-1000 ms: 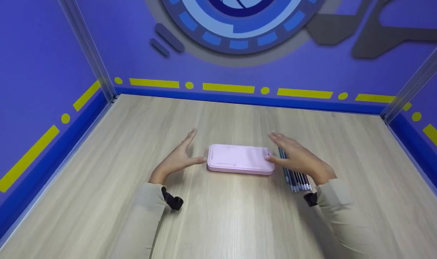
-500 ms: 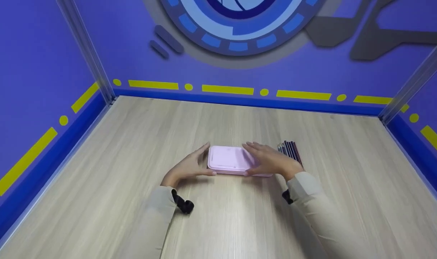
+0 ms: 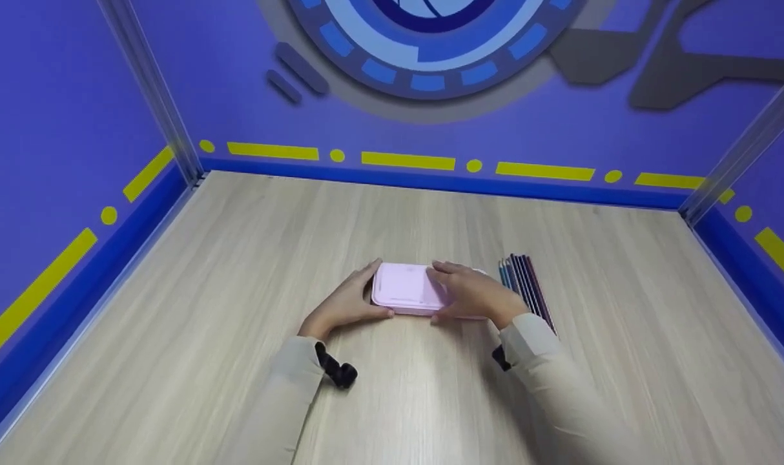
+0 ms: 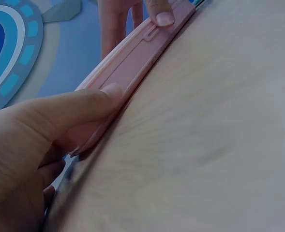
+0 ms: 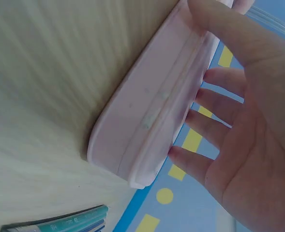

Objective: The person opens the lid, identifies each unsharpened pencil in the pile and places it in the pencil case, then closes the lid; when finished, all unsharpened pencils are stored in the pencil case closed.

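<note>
A pink pencil case (image 3: 405, 284) lies flat, long side across, in the middle of the table. My left hand (image 3: 345, 305) grips its left end, thumb along the near side and fingers round the far edge. Over the right part my right hand (image 3: 477, 294) holds the case, its thumb on the near side. In the right wrist view the right fingertips touch the lid of the case (image 5: 142, 121). The left wrist view shows the left thumb pressed on the case's side (image 4: 127, 72). The right hand hides much of the case's right end.
Several dark and teal pencils (image 3: 521, 278) lie side by side on the wooden table (image 3: 269, 232), just right of the case and partly behind the right wrist. Blue panels (image 3: 418, 135) with yellow marks enclose the table at the back and sides.
Both hands have closed in on the case. The right hand came left from above the pencils and the left hand came right onto the end. The case has stayed nearly in place.
</note>
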Available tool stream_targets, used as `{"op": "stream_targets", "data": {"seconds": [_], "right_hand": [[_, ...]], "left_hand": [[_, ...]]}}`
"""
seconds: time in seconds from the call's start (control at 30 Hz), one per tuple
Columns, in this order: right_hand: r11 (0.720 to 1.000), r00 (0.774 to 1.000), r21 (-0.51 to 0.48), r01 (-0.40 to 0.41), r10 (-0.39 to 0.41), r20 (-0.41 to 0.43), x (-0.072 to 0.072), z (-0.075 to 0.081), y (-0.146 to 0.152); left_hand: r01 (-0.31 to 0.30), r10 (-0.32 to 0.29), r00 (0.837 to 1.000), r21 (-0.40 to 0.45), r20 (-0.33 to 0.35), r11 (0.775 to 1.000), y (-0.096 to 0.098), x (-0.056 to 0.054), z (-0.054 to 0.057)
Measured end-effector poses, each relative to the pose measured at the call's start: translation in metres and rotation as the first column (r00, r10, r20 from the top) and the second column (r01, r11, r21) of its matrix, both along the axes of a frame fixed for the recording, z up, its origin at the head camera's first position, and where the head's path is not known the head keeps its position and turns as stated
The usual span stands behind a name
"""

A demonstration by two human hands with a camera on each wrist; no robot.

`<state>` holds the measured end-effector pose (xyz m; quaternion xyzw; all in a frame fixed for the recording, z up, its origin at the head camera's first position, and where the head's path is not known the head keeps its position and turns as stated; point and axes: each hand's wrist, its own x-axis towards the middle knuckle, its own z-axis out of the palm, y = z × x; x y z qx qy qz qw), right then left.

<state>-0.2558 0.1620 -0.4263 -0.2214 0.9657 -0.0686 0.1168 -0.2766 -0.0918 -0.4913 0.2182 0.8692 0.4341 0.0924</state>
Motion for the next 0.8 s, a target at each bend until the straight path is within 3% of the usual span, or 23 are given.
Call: {"op": "stream_targets", "data": {"seconds": [0.27, 0.43, 0.63, 0.8], "right_hand": [[0.996, 0.989, 0.047, -0.073, 0.078, -0.125, 0.002, -0.003, -0.003], [0.989, 0.979, 0.105, -0.105, 0.121, -0.163, -0.001, -0.005, -0.002], [0.967, 0.941, 0.179, -0.184, 0.225, -0.251, -0.006, -0.007, -0.002], [0.961, 0.919, 0.179, -0.21, 0.256, -0.3, -0.009, -0.01, -0.001]], "left_hand": [[-0.065, 0.065, 0.998, -0.021, 0.0, 0.998, 0.0, 0.004, -0.003], [-0.065, 0.065, 0.998, -0.022, -0.015, 0.998, 0.001, 0.005, -0.005], [-0.073, 0.072, 0.997, -0.019, -0.027, 0.997, 0.003, 0.003, -0.005], [-0.075, 0.075, 0.997, -0.016, -0.025, 0.997, 0.002, 0.003, -0.004]]}}
